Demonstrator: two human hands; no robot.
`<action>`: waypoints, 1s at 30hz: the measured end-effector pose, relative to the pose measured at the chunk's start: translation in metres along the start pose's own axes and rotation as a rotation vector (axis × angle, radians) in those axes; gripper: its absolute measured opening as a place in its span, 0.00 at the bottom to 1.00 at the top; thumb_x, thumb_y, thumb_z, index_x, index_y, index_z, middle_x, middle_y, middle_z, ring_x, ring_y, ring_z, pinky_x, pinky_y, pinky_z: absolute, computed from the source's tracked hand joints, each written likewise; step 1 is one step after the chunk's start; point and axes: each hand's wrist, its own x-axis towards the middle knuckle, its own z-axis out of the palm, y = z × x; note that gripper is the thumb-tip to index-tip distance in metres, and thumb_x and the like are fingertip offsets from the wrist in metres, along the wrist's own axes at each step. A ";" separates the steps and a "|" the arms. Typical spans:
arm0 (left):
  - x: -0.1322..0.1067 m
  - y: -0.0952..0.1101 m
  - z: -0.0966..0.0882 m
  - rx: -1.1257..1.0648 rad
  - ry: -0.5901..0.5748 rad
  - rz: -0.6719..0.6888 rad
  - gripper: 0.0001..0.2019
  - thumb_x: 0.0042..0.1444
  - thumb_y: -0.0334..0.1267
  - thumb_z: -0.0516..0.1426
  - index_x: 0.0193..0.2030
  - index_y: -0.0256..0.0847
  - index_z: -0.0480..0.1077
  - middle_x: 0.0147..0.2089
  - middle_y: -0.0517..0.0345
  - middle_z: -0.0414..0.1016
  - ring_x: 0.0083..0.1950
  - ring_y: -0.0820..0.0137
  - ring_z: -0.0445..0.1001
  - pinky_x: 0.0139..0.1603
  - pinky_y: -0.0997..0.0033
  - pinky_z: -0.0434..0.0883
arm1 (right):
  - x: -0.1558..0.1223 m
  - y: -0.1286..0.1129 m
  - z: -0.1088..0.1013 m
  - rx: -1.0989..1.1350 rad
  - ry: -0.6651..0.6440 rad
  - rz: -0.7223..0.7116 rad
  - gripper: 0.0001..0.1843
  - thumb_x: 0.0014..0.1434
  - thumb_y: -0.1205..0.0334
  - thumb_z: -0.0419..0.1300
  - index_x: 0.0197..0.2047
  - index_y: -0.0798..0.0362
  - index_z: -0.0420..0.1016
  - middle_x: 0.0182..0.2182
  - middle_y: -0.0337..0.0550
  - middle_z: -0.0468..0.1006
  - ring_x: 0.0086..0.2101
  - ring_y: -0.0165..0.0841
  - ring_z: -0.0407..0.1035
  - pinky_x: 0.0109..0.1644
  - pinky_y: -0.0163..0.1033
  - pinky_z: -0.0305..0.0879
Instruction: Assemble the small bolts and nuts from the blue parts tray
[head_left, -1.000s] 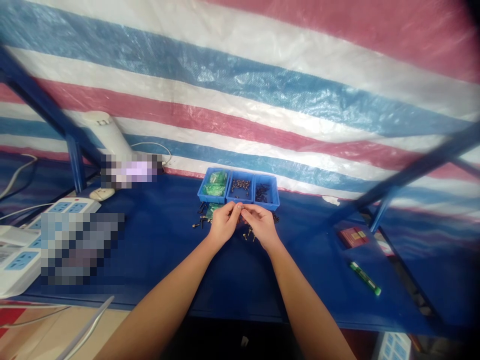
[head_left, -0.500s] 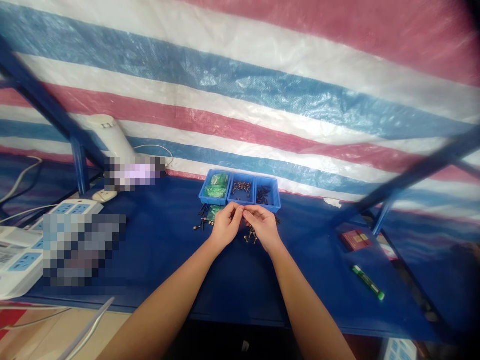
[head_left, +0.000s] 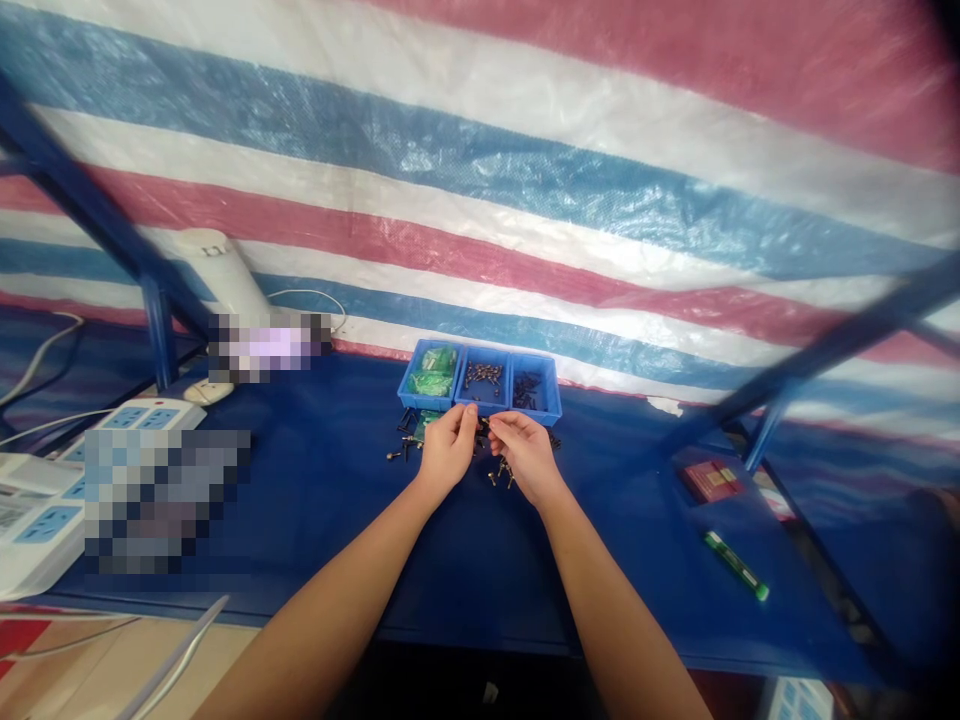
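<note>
My left hand (head_left: 448, 449) and my right hand (head_left: 525, 451) meet over a blue table (head_left: 315, 500), just in front of three small blue bins (head_left: 480, 381). Both pinch with thumb and fingers pressed together; what they hold is too small to name. Loose small dark and brass parts (head_left: 501, 472) lie scattered under and beside the hands. The left bin holds green pieces (head_left: 433, 372), the middle bin brass parts, the right bin dark parts. A green board (head_left: 424, 424) lies partly hidden behind my left hand.
White power strips (head_left: 45, 490) and cables lie at the left. A white lamp base (head_left: 225, 275) stands at the back left. A red box (head_left: 709, 478) and a green pen (head_left: 735, 565) lie at the right. Blue frame bars cross both sides; a striped tarp hangs behind.
My fingertips, which touched in the earlier frames, have drawn slightly apart. The arms and everything on the table stay where they were.
</note>
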 end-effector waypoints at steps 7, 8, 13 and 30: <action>-0.002 0.000 0.007 -0.156 -0.090 -0.014 0.13 0.62 0.47 0.52 0.35 0.40 0.67 0.25 0.62 0.71 0.25 0.74 0.70 0.27 0.76 0.66 | 0.001 0.003 0.000 0.007 -0.018 -0.041 0.12 0.49 0.54 0.69 0.35 0.52 0.78 0.24 0.37 0.76 0.24 0.28 0.67 0.31 0.36 0.67; -0.002 -0.001 0.007 -0.172 -0.087 -0.020 0.12 0.62 0.47 0.52 0.36 0.40 0.68 0.25 0.62 0.71 0.25 0.74 0.70 0.27 0.76 0.67 | 0.001 0.002 0.001 0.002 -0.023 -0.046 0.12 0.50 0.54 0.68 0.35 0.52 0.78 0.24 0.37 0.77 0.24 0.29 0.68 0.31 0.36 0.67; 0.000 0.000 0.003 -0.168 -0.077 -0.005 0.15 0.62 0.48 0.51 0.35 0.38 0.71 0.25 0.61 0.72 0.25 0.74 0.70 0.27 0.77 0.67 | -0.001 0.000 0.001 -0.033 -0.023 -0.047 0.14 0.51 0.53 0.68 0.38 0.52 0.78 0.27 0.40 0.79 0.25 0.31 0.70 0.32 0.38 0.68; 0.000 0.003 0.000 0.040 0.080 -0.017 0.16 0.63 0.45 0.49 0.36 0.39 0.74 0.23 0.61 0.72 0.23 0.74 0.68 0.27 0.77 0.65 | 0.004 0.008 -0.003 -0.041 0.076 0.097 0.14 0.48 0.56 0.70 0.35 0.56 0.79 0.24 0.40 0.78 0.22 0.27 0.68 0.27 0.34 0.66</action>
